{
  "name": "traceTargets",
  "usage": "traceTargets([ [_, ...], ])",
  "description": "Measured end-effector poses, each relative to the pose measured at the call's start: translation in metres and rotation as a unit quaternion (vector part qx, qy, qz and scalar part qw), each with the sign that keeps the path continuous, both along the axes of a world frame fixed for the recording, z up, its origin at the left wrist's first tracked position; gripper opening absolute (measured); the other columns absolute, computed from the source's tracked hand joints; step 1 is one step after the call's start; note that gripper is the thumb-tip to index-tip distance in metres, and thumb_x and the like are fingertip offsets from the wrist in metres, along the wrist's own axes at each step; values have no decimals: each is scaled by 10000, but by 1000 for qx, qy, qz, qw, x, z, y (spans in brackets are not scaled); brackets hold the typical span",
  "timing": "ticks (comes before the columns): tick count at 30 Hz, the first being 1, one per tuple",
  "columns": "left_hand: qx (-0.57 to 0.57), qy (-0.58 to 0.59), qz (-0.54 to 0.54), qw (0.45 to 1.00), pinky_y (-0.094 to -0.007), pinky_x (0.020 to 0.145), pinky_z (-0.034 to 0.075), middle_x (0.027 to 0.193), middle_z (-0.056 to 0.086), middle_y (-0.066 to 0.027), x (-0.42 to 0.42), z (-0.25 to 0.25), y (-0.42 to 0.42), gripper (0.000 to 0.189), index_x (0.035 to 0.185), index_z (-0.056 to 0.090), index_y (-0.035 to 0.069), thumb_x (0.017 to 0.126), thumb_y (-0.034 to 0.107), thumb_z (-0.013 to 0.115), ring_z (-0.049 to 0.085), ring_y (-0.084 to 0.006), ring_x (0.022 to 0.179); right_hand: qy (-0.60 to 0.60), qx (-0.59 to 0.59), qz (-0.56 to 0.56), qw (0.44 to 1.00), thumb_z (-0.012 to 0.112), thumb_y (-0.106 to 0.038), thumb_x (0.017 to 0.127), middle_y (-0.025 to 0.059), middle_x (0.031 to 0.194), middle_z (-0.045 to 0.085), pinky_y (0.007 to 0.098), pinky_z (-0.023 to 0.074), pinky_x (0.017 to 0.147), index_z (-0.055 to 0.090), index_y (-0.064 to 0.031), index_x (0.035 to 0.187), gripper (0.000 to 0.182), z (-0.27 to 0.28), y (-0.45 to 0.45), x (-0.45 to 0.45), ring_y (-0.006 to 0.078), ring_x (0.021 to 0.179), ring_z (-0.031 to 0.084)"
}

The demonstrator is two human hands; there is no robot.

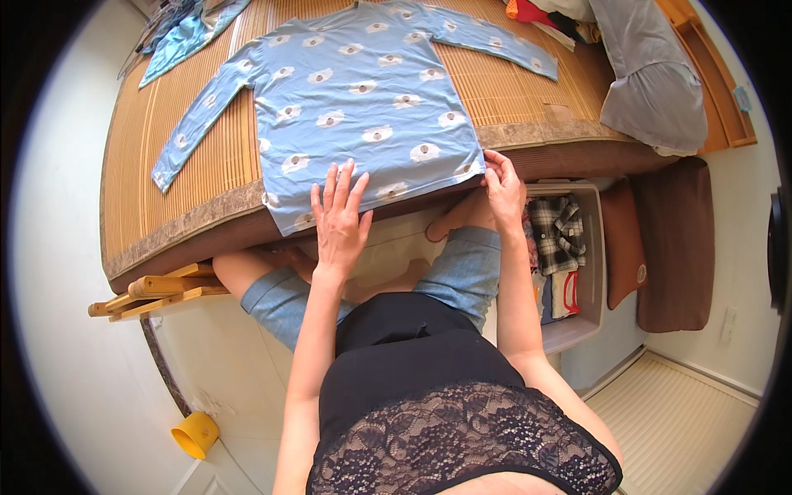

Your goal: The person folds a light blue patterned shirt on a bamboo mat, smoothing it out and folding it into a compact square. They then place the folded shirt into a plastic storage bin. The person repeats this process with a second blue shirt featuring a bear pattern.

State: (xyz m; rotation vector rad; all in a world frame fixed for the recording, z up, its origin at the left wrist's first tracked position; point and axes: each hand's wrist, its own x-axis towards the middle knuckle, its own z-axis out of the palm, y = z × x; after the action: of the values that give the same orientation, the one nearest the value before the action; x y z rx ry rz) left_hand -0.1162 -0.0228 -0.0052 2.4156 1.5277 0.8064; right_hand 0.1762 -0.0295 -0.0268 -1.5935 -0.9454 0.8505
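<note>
A light blue long-sleeved shirt (356, 99) with a white and brown print lies spread on a bamboo mat (204, 124), its neckline away from me and both sleeves out to the sides. Its hem hangs a little over the mat's near edge. My left hand (339, 223) rests palm down on the shirt near the hem, fingers spread. At the hem's right corner my right hand (502, 189) pinches the cloth between thumb and fingers.
Right of my knee a grey plastic bin (594, 247) holds folded clothes. A grey pillow or cushion (656, 93) lies at the mat's right end, brown cushions (674, 247) below it. Blue cloth (185, 49) lies far left. A folded wooden frame (161, 288) and yellow bin (195, 435) are at left.
</note>
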Motion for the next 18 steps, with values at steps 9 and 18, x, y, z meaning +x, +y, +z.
traceTargets([
  [9,-48,120,-28,991,-534,1157,188,1561,307,-44,-10,-3,13,829,1462,403,199,729,111,779,245,-276,1455,-161,68,-36,984,675,-10,808,97,941,691,299,513,738,645,-91,1133,336,12,-2,-19,181,834,657],
  [18,-4,51,-6,999,-498,1120,291,1426,501,-70,-12,-3,19,541,1299,580,114,777,-23,611,417,-263,1363,-235,22,-78,969,714,-154,823,100,773,681,347,516,667,631,-54,882,143,29,2,-19,229,709,665],
])
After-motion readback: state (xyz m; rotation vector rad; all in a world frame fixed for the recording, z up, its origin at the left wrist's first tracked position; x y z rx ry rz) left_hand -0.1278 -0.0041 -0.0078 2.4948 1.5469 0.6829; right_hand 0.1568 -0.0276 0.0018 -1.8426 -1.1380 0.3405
